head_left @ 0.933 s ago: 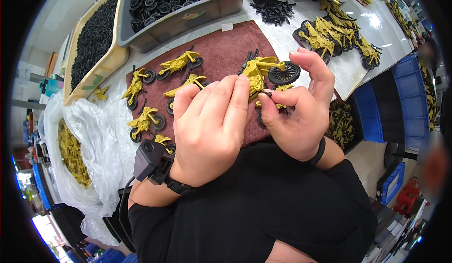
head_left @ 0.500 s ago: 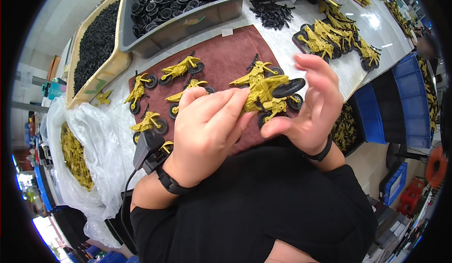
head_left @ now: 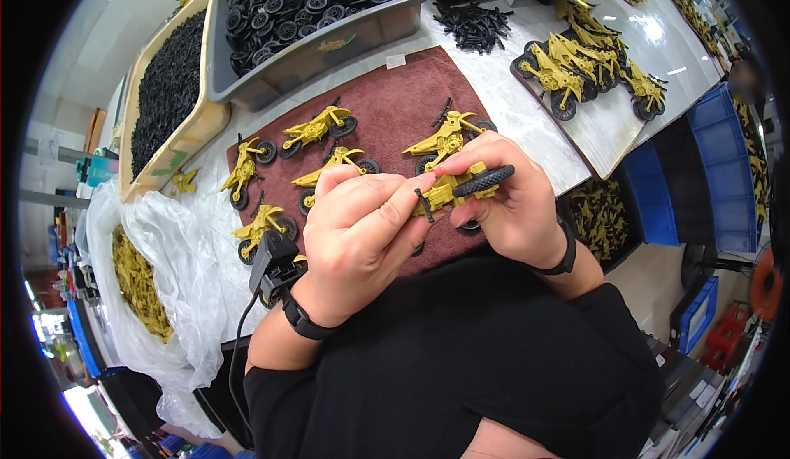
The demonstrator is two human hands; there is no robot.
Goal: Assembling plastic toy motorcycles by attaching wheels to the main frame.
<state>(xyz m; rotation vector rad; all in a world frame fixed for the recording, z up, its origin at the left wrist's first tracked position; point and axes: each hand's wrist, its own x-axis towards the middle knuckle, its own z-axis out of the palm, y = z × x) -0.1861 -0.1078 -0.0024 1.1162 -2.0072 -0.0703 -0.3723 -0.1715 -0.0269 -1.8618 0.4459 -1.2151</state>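
Observation:
Between both hands is a yellow toy motorcycle (head_left: 444, 192) with a black wheel (head_left: 484, 182), held above the maroon cloth. My left hand (head_left: 352, 230) is closed, its thumb and fingertips pinching the toy's left end beside a small black handlebar (head_left: 425, 206). From the other side, my right hand (head_left: 522, 212) grips the toy around the wheel end. Fingers hide much of the body, and I cannot tell how firmly the handlebar is seated. Just beyond the hands, another yellow toy motorcycle (head_left: 444, 140) lies on the cloth (head_left: 387, 101).
Several toy motorcycles (head_left: 316, 126) lie left on the cloth. Behind stand a grey bin of black wheels (head_left: 329, 52) and a cream bin of small black parts (head_left: 136, 171). Black pieces (head_left: 473, 27) are piled at the back; more motorcycles (head_left: 576, 64) sit right. A plastic bag (head_left: 185, 253) holds yellow parts.
My right hand has moved left and closed from open onto the toy motorcycle. The toy has turned and come slightly lower; a black handlebar now shows at my left fingertips.

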